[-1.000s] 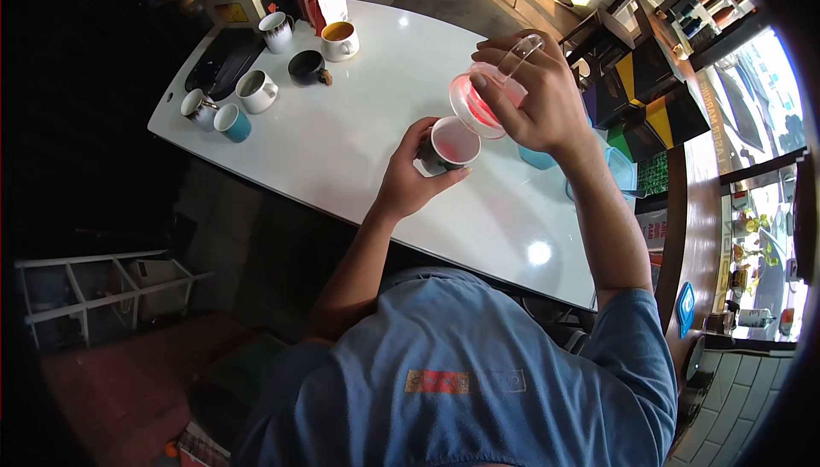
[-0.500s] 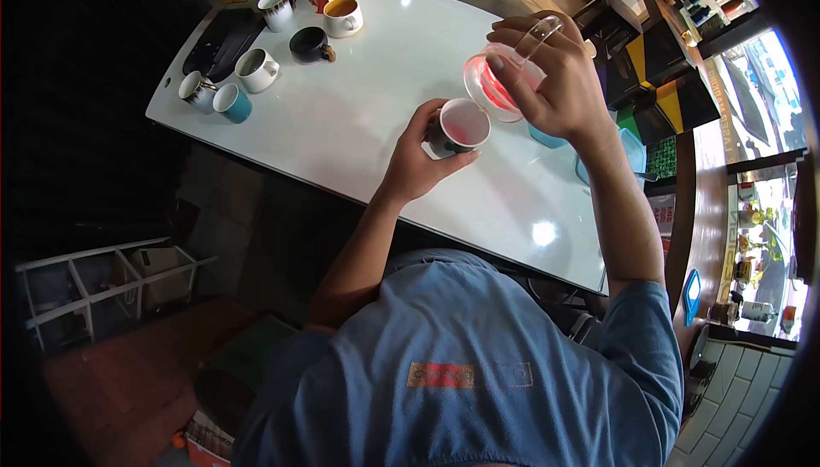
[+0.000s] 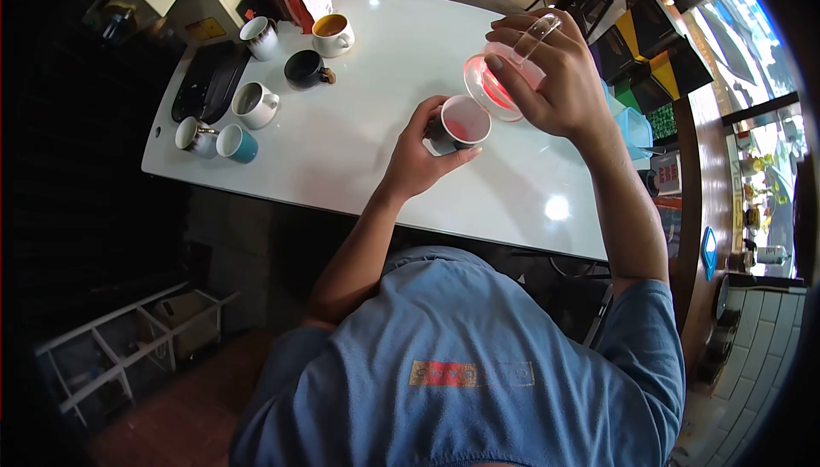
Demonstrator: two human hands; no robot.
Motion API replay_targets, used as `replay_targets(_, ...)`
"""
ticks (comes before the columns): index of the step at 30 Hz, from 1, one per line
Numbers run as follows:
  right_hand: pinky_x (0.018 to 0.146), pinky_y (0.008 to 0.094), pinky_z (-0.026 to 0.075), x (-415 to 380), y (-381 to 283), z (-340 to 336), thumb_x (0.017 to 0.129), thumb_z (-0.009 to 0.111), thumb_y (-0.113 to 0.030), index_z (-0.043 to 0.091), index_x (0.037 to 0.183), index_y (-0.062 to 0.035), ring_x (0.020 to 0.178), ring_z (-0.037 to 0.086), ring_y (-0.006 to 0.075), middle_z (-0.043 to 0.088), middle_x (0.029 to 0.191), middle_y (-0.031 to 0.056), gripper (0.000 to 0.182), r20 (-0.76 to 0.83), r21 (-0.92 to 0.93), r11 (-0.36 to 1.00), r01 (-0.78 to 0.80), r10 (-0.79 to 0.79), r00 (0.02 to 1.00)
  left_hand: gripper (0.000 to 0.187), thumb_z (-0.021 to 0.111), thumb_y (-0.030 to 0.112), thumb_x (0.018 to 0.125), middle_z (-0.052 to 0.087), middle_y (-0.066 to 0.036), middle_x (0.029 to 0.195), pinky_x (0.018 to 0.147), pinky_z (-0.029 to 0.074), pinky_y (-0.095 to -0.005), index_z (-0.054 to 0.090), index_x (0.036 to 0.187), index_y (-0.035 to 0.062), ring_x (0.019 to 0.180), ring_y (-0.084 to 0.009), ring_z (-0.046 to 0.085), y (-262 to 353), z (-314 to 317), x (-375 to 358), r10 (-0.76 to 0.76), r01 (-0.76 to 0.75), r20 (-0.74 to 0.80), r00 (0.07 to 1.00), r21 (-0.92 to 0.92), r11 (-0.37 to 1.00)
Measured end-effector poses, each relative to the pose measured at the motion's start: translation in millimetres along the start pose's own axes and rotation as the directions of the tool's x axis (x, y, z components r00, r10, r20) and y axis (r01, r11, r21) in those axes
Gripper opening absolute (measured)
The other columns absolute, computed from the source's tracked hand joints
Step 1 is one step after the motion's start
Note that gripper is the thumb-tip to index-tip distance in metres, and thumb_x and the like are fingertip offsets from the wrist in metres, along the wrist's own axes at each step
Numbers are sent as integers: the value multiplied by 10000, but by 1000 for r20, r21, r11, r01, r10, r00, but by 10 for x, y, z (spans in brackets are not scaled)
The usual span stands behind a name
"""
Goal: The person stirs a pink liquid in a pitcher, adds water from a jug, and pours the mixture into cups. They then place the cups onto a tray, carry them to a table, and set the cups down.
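Observation:
My left hand [image 3: 416, 158] is wrapped round a dark cup [image 3: 465, 122] with a white inside and some pink-red liquid at its bottom. Just to the right, my right hand [image 3: 555, 74] grips a clear pitcher [image 3: 493, 90] that holds red liquid. The pitcher is tilted toward the cup, its rim close to the cup's right edge. Its clear handle shows above my fingers. Whether a stream runs between the two is too small to tell.
On the white table [image 3: 359, 168] stand a black cup [image 3: 304, 68], a white mug [image 3: 332, 35], a blue cup [image 3: 237, 144] and several other mugs at the left. A black tray [image 3: 205, 83] lies there. Light-blue containers [image 3: 634, 132] are at the right.
The camera view has turned, so the table and mugs appear shifted. Both hands keep their holds on the cup and the tilted pitcher, nearly unmoved.

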State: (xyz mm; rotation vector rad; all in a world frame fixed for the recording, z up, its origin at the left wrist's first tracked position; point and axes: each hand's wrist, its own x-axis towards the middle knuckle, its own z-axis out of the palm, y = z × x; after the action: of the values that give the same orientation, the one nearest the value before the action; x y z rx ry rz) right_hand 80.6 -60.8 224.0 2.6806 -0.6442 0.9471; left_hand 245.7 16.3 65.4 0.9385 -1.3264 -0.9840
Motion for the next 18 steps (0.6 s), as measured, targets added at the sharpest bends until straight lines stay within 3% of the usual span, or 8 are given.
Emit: replay_targets(18, 928, 385, 403, 319, -325, 323, 843, 619, -305, 737, 870, -119, 939, 629, 228, 707, 954, 73, 221, -1, -55, 998, -11, 11, 1000, 709, 814, 140, 721, 554, -90, 1169, 928, 448, -331, 403, 1289, 42, 1089, -189, 546, -76, -597, -42, -14, 17, 132, 991, -26, 1000)
